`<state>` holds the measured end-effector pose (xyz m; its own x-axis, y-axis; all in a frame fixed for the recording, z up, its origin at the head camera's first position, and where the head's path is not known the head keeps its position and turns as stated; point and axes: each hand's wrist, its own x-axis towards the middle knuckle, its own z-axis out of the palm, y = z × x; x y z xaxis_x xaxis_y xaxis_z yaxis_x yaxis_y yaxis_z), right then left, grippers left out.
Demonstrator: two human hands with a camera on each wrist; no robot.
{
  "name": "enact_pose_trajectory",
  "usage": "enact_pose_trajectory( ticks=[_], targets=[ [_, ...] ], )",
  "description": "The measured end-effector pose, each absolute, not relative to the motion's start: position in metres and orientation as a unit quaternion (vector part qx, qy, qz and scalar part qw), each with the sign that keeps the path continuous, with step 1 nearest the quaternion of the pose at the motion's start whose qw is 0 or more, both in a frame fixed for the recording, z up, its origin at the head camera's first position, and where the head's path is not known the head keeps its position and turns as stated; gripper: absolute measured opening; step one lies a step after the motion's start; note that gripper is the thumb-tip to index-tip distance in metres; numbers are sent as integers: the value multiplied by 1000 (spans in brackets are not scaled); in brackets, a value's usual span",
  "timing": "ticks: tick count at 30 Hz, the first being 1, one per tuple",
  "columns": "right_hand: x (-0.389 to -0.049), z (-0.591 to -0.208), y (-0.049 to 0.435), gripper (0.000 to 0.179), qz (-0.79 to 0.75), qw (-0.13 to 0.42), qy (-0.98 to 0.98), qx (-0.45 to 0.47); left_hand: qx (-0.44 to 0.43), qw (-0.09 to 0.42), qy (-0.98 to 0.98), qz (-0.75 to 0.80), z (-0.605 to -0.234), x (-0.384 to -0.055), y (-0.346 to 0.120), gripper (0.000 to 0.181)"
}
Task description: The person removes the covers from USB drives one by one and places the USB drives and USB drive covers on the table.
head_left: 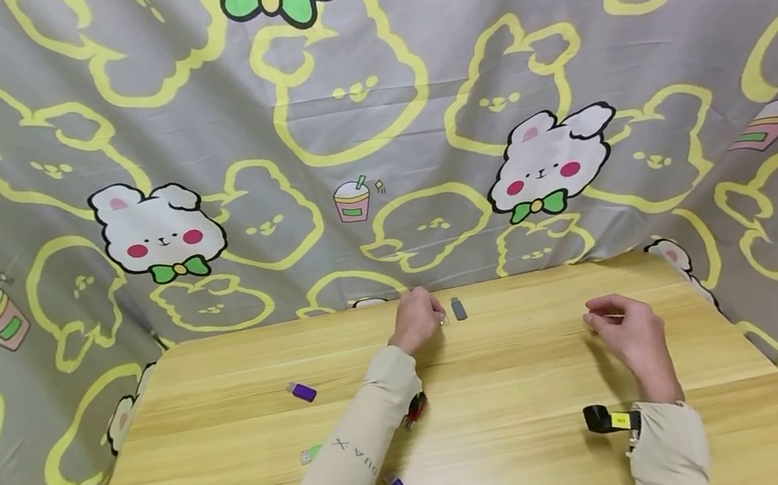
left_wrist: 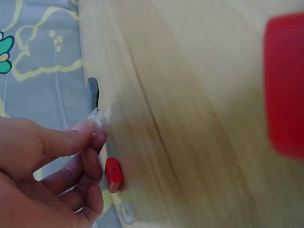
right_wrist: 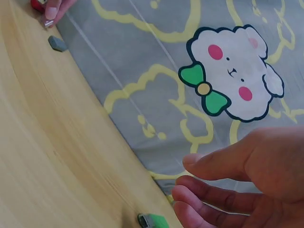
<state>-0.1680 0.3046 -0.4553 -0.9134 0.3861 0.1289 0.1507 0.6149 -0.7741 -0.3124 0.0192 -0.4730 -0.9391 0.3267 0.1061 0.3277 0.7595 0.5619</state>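
Observation:
My left hand [head_left: 417,320], reaching to the far edge of the table, pinches a small clear plastic piece [left_wrist: 96,118] between thumb and index finger. Just right of it lies a grey USB stick [head_left: 459,308]. In the left wrist view a red USB stick [left_wrist: 113,173] and another clear piece [left_wrist: 127,212] are beside the curled lower fingers. My right hand [head_left: 629,332] hovers over the right side of the table, its fingers loosely bent and thumb apart, with nothing between them. A green USB stick [right_wrist: 159,221] shows below it in the right wrist view.
Purple USB sticks [head_left: 303,392] lie on the left and at the front of the wooden table [head_left: 522,424]. My left sleeve partly covers a green stick [head_left: 311,454]. A black and red object [head_left: 416,410] is by the left cuff. A patterned curtain [head_left: 409,172] surrounds the table.

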Motion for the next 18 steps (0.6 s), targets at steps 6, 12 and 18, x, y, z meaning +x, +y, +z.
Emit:
enact_pose_trajectory(
  ticks=[6,12,18],
  targets=[
    [-170,-458,310,22,413,156,-879,-182,-165,-9,-948,-270,-470,-315,22,13],
    [-171,-465,311,19,410,159,-875,-205,-171,5,-955,-242,-470,-318,24,16],
    [-172,-470,311,16,396,174,-878,-207,-171,8,-961,-217,-473,-319,27,14]
  ],
)
